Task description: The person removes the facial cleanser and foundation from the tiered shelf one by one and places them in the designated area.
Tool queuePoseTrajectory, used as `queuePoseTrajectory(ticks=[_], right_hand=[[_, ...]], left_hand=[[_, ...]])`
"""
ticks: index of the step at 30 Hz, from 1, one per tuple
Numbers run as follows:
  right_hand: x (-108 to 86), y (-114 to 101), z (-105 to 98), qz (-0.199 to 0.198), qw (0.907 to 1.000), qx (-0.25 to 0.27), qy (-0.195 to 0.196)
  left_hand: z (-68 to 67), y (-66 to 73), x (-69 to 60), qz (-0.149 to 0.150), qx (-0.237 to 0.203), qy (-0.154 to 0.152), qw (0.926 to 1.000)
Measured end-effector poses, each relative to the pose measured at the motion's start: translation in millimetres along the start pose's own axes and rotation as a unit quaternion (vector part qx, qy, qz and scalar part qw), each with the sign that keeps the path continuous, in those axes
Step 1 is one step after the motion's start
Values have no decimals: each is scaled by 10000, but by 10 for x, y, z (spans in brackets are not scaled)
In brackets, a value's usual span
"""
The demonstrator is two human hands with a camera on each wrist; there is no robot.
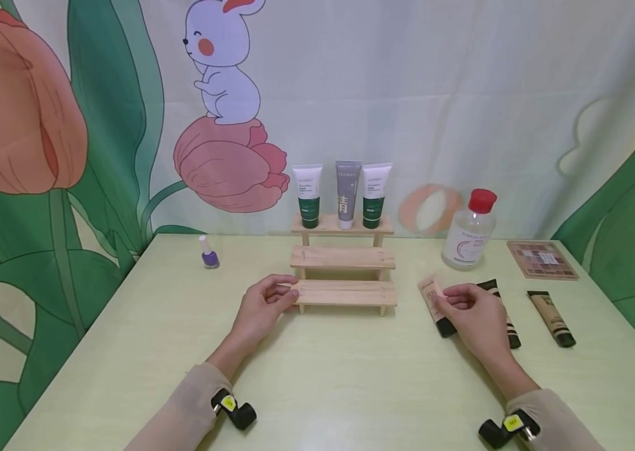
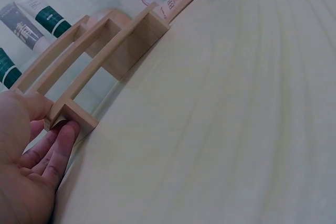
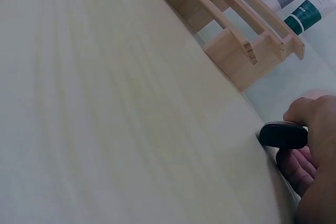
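A three-step wooden display rack [image 1: 345, 293] stands mid-table, its top step bearing two white-and-green tubes [image 1: 309, 195] and a grey tube [image 1: 347, 193] between them. My left hand [image 1: 261, 307] grips the left end of the lowest step, thumb above and fingertips beneath, as the left wrist view [image 2: 42, 145] also shows. To the right of the rack, my right hand [image 1: 478, 316] pinches a pale pink cream tube [image 1: 431, 293] with a black cap. In the right wrist view the black cap [image 3: 283, 135] is close to the tabletop; whether it touches, I cannot tell.
Partly behind my right hand lies a dark tube [image 1: 513, 332]. Farther right are a gold tube [image 1: 552, 318] and an eyeshadow palette [image 1: 542, 259]. A clear red-capped bottle [image 1: 468, 241] stands behind. Purple nail polish [image 1: 210, 255] stands left. A printed curtain [image 1: 351, 81] hangs at the back.
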State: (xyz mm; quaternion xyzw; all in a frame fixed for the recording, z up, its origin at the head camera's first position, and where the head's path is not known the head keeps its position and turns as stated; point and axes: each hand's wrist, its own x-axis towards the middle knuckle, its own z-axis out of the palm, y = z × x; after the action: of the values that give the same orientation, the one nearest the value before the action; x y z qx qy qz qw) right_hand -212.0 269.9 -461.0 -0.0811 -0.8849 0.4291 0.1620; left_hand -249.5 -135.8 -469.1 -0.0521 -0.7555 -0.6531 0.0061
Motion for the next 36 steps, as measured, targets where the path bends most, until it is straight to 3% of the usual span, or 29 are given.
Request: queuePoseTrajectory(ticks=[10,21,28,36], right_hand=[[-12,13,12,-220,9984,-408,333],[-21,2,-3,-248,9975,-465,475],[20,-144,-32,-374,9952,20,903],[126,-415,-128,-726,9889,1120,658]], left_hand=[[-14,15,-7,-26,-65,-1,10000],[-16,11,-3,-38,-41,-48,10000],[-22,20,-11,-47,-185,-20,9998],[-15,34,-25,-5,-237,-117,9997]])
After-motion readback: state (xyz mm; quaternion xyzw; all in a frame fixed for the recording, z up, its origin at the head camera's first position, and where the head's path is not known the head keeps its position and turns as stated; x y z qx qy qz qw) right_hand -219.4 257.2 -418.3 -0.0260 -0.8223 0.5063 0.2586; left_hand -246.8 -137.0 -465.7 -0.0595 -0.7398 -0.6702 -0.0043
